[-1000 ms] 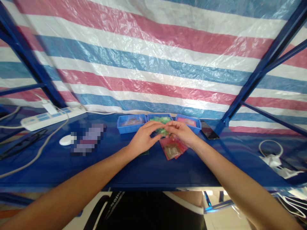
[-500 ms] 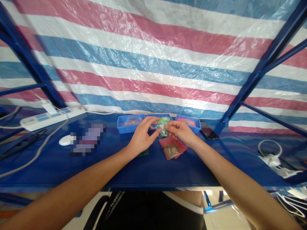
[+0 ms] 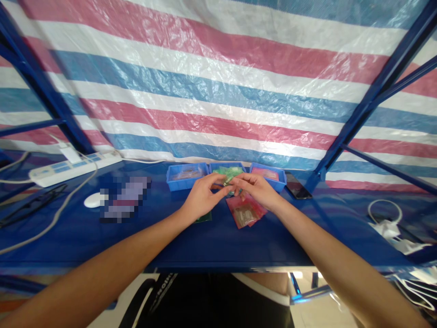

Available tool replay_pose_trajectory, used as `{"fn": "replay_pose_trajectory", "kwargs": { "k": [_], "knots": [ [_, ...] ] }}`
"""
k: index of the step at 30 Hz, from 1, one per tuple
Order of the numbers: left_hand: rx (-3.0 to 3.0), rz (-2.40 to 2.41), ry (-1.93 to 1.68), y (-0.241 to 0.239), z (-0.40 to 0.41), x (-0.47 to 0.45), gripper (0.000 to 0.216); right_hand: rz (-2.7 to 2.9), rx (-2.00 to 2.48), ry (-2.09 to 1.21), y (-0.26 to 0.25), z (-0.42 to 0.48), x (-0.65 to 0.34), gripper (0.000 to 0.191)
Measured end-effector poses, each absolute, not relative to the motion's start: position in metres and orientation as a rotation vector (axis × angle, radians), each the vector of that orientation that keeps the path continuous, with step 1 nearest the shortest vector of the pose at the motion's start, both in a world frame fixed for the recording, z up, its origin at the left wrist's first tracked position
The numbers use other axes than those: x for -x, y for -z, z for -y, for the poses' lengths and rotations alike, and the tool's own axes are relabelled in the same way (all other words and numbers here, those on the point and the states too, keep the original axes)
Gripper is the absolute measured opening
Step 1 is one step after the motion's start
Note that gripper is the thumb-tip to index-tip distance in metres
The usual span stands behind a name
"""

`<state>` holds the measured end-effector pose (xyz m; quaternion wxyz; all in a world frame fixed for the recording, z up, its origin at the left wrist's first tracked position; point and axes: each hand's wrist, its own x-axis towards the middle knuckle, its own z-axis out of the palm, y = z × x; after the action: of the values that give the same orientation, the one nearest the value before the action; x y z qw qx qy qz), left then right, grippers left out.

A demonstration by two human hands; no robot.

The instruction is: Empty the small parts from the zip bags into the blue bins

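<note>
My left hand (image 3: 204,193) and my right hand (image 3: 256,189) meet at the middle of the desk, fingertips pinching a small green plastic bag (image 3: 229,172) between them. The bag is crumpled and shiny, in front of and partly over the middle blue bin (image 3: 214,166). Fingers cover its lower part. Below my right hand lie several red plastic bags (image 3: 244,214), overlapping, with something brownish inside the top one. Another green bag (image 3: 205,217) lies flat, partly hidden under my left hand.
Blue bins stand left (image 3: 184,183) with clear bags and right (image 3: 278,182) with pink-red bags. A dark phone (image 3: 298,186) lies at right. On the left are a white mouse (image 3: 93,200), a pixelated item (image 3: 128,198), a power strip (image 3: 75,168) and cables. White chargers (image 3: 389,228) sit far right.
The fingers of both hands have drawn closer together on the green bag. My left fingers have dropped slightly, and the bag now spreads wider above the fingertips.
</note>
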<state>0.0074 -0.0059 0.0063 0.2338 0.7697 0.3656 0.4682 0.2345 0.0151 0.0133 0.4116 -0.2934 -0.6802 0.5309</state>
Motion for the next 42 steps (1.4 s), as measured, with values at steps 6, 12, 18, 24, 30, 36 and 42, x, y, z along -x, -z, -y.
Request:
{"fn": "replay_pose_trajectory", "kwargs": {
  "k": [6,12,18,24,30,36,42],
  "knots": [
    [-1.922,-1.050,-1.323,0.005,-0.006,-0.002,0.040,1.651,0.807,-1.127,-0.009,-0.022,-0.235,0.041],
    [-1.819,-0.881,-1.296,0.006,-0.005,-0.006,0.047,1.666,0.714,-1.252,-0.008,-0.021,-0.234,0.044],
    [-2.040,-1.061,-1.409,-0.003,-0.001,-0.005,0.036,1.561,0.836,-1.180,-0.009,-0.025,-0.235,0.042],
    [-2.007,-0.912,-1.285,-0.004,0.007,-0.010,0.044,1.624,0.806,-1.174,-0.010,-0.022,-0.235,0.038],
    [-2.027,-1.067,-1.345,0.000,0.000,-0.004,0.038,1.799,0.725,-1.213,-0.012,-0.014,-0.232,0.036],
    [-2.058,-1.130,-1.464,-0.006,-0.009,0.007,0.033,1.742,0.818,-1.129,-0.012,-0.018,-0.237,0.033],
    [-2.269,-1.280,-1.514,-0.013,-0.016,0.016,0.008,1.774,0.808,-1.093,-0.012,-0.018,-0.236,0.030]
  ]
}}
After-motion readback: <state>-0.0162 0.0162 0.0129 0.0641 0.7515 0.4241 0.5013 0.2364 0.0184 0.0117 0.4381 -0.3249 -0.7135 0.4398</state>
